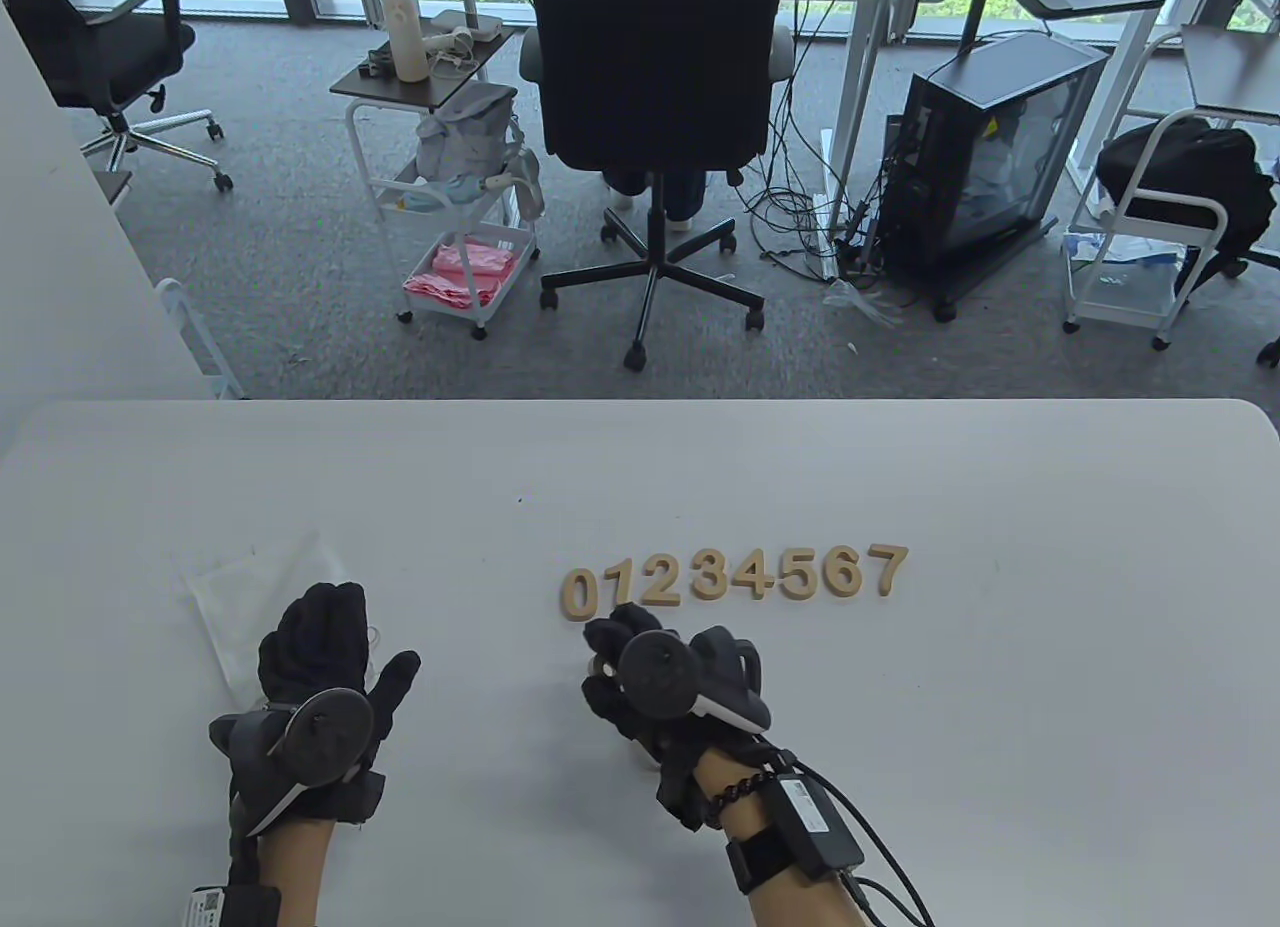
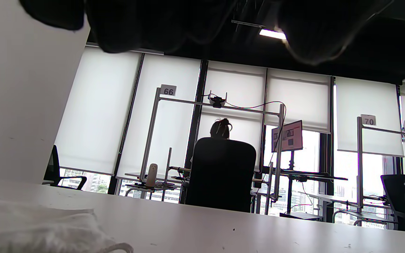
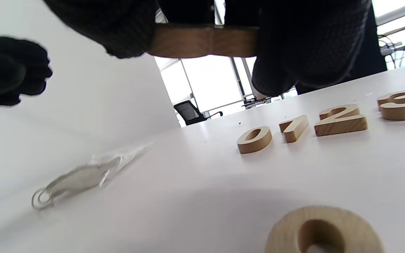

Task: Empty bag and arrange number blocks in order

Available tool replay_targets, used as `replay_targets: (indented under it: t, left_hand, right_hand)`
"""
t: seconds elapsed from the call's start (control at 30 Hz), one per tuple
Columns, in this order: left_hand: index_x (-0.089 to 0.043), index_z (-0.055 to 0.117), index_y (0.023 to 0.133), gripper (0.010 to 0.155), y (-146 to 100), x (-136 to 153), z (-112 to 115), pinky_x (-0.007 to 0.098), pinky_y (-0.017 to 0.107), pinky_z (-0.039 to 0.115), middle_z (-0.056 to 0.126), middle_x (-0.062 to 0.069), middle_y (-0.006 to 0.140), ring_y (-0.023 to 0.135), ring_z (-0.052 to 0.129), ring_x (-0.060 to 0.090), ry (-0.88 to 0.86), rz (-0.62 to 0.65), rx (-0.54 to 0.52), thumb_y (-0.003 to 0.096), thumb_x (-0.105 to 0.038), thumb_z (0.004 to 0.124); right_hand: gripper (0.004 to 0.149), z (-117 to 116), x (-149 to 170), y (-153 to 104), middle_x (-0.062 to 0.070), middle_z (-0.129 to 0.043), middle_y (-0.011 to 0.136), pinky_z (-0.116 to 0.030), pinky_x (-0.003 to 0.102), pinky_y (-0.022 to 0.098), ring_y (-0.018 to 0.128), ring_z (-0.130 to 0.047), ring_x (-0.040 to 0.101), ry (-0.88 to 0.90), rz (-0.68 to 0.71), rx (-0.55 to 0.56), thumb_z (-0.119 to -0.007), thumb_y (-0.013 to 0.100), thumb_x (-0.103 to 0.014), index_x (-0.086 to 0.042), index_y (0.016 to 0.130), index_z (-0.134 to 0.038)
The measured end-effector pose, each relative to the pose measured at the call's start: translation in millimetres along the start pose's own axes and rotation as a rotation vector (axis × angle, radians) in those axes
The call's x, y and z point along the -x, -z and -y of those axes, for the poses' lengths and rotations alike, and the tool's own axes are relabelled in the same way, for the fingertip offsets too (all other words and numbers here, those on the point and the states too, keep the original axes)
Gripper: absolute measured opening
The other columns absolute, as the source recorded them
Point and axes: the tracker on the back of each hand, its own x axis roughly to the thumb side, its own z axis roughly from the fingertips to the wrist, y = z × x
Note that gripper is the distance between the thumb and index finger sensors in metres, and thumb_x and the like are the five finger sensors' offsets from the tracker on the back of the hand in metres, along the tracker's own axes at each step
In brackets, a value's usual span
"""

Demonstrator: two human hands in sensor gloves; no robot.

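At a white table [image 1: 900,767] in an open-plan office, a person in black sensor gloves is most of the way through laying out wooden number blocks: a row of blocks [image 1: 735,579] reads 0 to 7, left to right, flat on the table and close together. The bag [image 1: 240,597] — thin, clear, with a drawstring loop — lies flattened on the left side of the table, seemingly empty, partly under the left hand [image 1: 315,657], whose fingers rest loosely spread and grip nothing. The right hand [image 1: 640,667] hovers just below the 0 and 1; its fingers curl around a wooden block [image 3: 202,40], seen edge-on in the right wrist view, so which digit it is cannot be told. A further rounded block [image 3: 323,230] lies on the table close under that wrist (it has at least one closed loop, though the frame cuts it off). By my reading, the emptying is done and two blocks — presumably the 8 and the 9 — are left to join the far right end of the row, past the 7 [image 1: 887,569]. Beyond the table, someone sits at a desk with their back turned.
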Motion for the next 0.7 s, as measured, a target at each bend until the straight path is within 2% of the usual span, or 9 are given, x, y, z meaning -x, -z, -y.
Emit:
replay_targets:
  t: [0.07,0.27,0.43,0.53,0.6,0.7]
  left_hand:
    - [-0.002,0.053,0.111,0.083,0.5,-0.2,-0.2,0.075,0.067,0.058,0.054,0.032,0.111,0.098,0.069,0.06,0.002,0.002,-0.001,0.0489,-0.054,0.075]
    - [-0.002,0.053,0.111,0.084,0.2,0.9,-2.5,0.075,0.067,0.058,0.054,0.032,0.111,0.098,0.069,0.06,0.006,0.0,-0.013,0.0488,-0.054,0.075]
    - [-0.002,0.053,0.111,0.083,-0.1,1.5,-3.4,0.075,0.067,0.058,0.054,0.032,0.111,0.098,0.069,0.06,0.014,-0.005,-0.019,0.049,-0.054,0.075]
    - [-0.002,0.053,0.111,0.083,-0.5,1.8,-3.8,0.075,0.067,0.058,0.054,0.032,0.111,0.098,0.069,0.06,0.018,-0.009,-0.022,0.0489,-0.054,0.075]
    - [-0.002,0.053,0.111,0.083,-0.8,2.9,-4.9,0.075,0.067,0.058,0.054,0.032,0.111,0.098,0.069,0.061,0.021,-0.017,-0.027,0.0489,-0.054,0.075]
    - [-0.002,0.053,0.111,0.083,-1.1,4.8,-5.9,0.075,0.067,0.058,0.054,0.032,0.111,0.098,0.069,0.06,0.025,-0.026,-0.032,0.0489,-0.054,0.075]
  right_hand:
    - [0.063,15.6,17.3,-1.2,0.032,-0.051,0.107,-0.085,0.057,0.055,0.074,-0.088,0.048,0.062,-0.041,0.003,-0.07,0.053,-0.044,-0.016,0.108,-0.058]
    - [0.059,61.7,74.5,-11.6,0.03,-0.053,0.105,-0.089,0.052,0.051,0.069,-0.093,0.041,0.162,-0.155,0.081,-0.069,0.053,-0.048,-0.016,0.102,-0.065]
    - [0.06,103.2,130.2,-30.1,0.021,-0.068,0.097,-0.096,0.042,0.043,0.058,-0.102,0.028,0.245,-0.274,0.203,-0.074,0.049,-0.052,-0.017,0.098,-0.068]
    - [0.055,122.2,156.9,-40.5,0.016,-0.076,0.09,-0.1,0.038,0.04,0.055,-0.107,0.023,0.229,-0.344,0.271,-0.072,0.048,-0.046,-0.017,0.095,-0.072]
    - [0.051,137.5,180.1,-50.1,0.013,-0.08,0.087,-0.103,0.035,0.038,0.053,-0.109,0.019,0.233,-0.416,0.329,-0.073,0.051,-0.038,-0.014,0.096,-0.072]
    - [0.051,151.4,205.9,-58.9,0.014,-0.082,0.086,-0.103,0.038,0.043,0.057,-0.11,0.023,0.28,-0.474,0.341,-0.074,0.053,-0.031,-0.008,0.097,-0.069]
